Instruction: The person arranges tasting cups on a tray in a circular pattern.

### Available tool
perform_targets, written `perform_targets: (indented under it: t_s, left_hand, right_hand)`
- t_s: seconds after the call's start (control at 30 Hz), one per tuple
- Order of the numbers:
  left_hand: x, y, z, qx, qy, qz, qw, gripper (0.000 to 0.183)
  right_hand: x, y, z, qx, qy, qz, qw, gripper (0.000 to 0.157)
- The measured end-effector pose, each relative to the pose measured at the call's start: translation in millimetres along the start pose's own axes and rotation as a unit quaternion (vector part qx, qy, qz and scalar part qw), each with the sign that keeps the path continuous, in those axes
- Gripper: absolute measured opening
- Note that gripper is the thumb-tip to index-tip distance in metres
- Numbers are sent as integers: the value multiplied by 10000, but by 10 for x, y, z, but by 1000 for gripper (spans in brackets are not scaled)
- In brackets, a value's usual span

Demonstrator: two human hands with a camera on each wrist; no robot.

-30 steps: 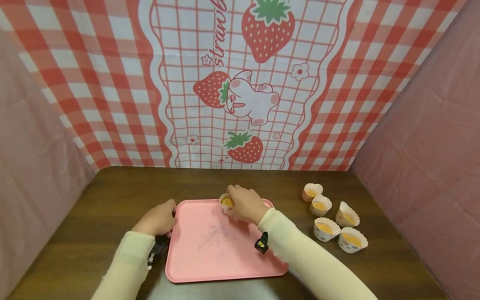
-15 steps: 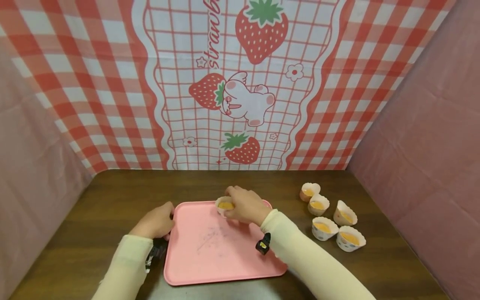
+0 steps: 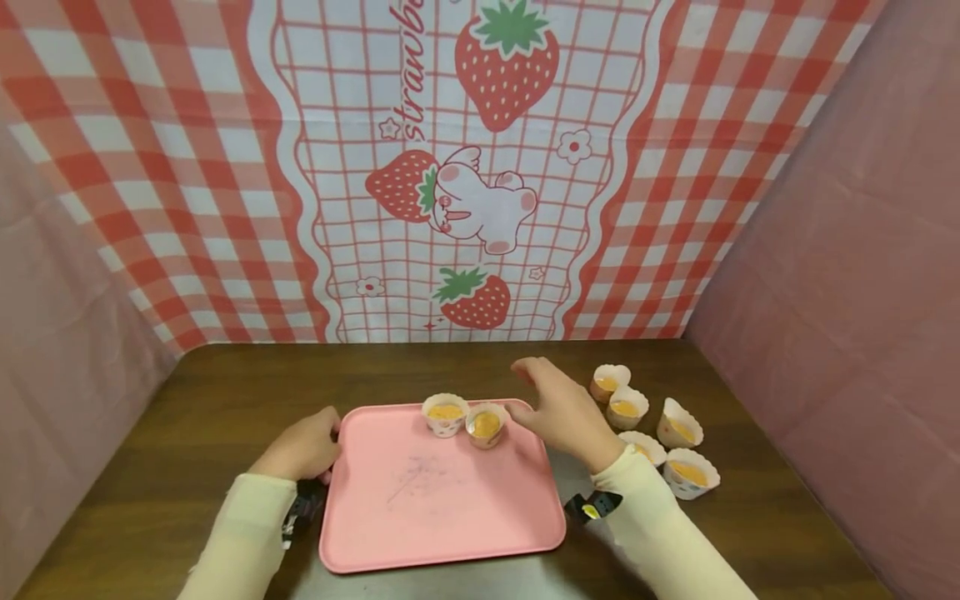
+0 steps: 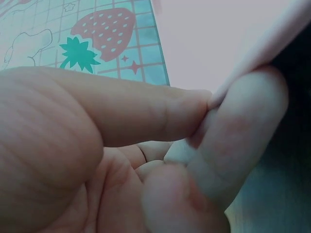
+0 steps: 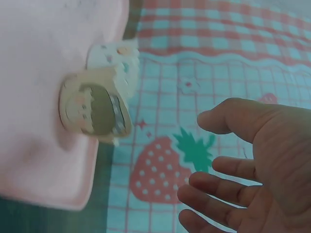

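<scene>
Tray pinched at the edge by left hand, two cups sitting on it, right hand near 'em, fingers apart.

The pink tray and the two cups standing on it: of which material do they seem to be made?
The pink tray looks like moulded plastic, smooth with low gloss: it has one even colour, rounded corners and a thin raised rim. The two cups are probably paper or thin card, fairly matte: their walls look thin, printed and scalloped at the edge. Any coating cannot be told.
</scene>
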State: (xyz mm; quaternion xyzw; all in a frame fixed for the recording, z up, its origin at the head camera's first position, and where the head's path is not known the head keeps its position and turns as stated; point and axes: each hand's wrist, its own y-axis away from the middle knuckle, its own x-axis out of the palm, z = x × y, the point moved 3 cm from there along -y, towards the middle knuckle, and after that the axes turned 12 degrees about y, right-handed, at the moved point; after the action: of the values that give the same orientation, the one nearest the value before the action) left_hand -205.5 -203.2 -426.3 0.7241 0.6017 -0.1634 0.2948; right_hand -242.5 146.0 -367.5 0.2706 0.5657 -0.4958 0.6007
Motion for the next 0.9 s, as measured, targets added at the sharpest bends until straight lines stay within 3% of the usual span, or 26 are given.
perform_targets:
  t_s: [0.27, 0.5, 0.9]
  left_hand:
    - [8, 1, 1, 10, -4, 5, 10000, 23]
    - [9, 16, -10, 8, -18, 1, 10000, 23]
    - [5, 35, -35, 39, -9, 0, 10000, 23]
  right_hand:
    - [-84, 160, -238, 105, 5, -345, 9993, 56]
    - [-76, 260, -411, 274, 133, -140, 9994, 56]
    - [-245, 353, -710, 415, 543, 220, 9974, 57]
